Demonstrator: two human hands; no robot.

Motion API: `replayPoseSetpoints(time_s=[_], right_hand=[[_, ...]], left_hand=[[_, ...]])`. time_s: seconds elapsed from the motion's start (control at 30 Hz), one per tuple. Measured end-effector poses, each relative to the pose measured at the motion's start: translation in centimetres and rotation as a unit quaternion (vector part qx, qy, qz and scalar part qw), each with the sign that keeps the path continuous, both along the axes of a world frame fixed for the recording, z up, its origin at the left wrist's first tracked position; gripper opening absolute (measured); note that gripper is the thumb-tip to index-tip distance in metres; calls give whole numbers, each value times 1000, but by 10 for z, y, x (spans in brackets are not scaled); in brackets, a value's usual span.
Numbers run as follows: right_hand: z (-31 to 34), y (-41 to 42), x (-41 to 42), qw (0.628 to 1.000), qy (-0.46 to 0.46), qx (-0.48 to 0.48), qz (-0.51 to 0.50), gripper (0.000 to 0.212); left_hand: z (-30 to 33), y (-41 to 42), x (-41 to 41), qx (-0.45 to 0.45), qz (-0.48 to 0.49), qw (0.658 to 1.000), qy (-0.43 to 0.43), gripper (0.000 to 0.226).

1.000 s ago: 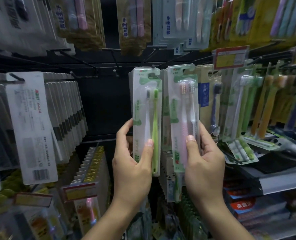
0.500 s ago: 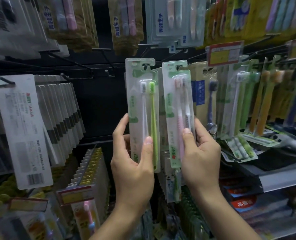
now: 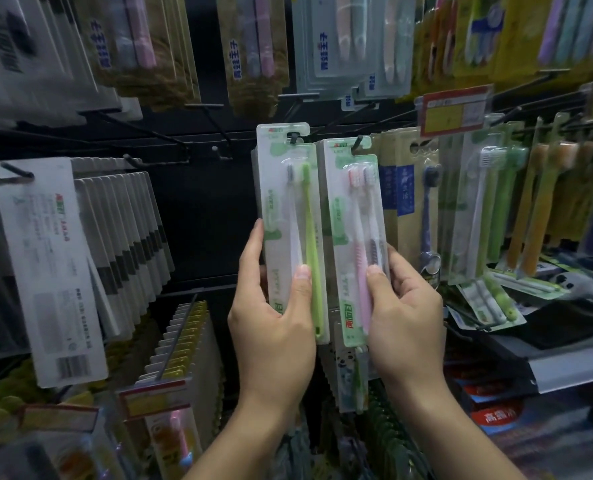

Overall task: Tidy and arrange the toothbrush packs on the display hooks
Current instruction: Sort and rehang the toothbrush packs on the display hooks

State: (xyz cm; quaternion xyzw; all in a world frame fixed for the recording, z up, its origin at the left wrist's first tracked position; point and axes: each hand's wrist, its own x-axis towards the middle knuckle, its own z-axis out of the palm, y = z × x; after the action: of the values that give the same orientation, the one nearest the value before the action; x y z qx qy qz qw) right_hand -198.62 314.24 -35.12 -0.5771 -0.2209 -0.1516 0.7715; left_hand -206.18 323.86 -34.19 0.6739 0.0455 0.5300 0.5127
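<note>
Two clear-and-green toothbrush packs hang side by side at the centre of the rack. The left pack (image 3: 281, 188) holds a white and a green brush, and its hang hole sits on a black hook tip (image 3: 293, 137). My left hand (image 3: 274, 320) grips its lower half, thumb on the front. The right pack (image 3: 352, 209) holds a pink and a grey brush; its top rests at another hook tip (image 3: 358, 142). My right hand (image 3: 405, 320) grips its lower part, thumb across the front. More packs of the same kind hang behind both.
A row of white-backed packs (image 3: 121, 233) hangs at left, and yellow-topped packs (image 3: 180, 341) sit lower left. Blue, green and orange brush packs (image 3: 489, 209) crowd the right. A red price tag (image 3: 456, 110) hangs above them. A grey shelf edge (image 3: 572, 368) juts out lower right.
Both hands have slid the two packs further back along the hooks, and the hook tips now show through the hang holes. The camera has moved closer.
</note>
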Motion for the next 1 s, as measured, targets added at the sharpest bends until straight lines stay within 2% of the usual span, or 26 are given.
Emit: replayPoseSetpoints(time_s=[0.3,0.63,0.8,1.0], right_hand=[[4,4,-1,999,47,19,-4,20],[7,13,6,990,56,-57,-116,11],[6,16,9,977,51,-128,-162,34],[6,16,11,965,28,-170,-200,41]], left_hand=[[2,5,6,-20,13,999,45,65],[-7,18,22,3,96,992,77,60],[-11,22,26,3,108,991,80,53],[-14,22,24,13,123,988,97,59]])
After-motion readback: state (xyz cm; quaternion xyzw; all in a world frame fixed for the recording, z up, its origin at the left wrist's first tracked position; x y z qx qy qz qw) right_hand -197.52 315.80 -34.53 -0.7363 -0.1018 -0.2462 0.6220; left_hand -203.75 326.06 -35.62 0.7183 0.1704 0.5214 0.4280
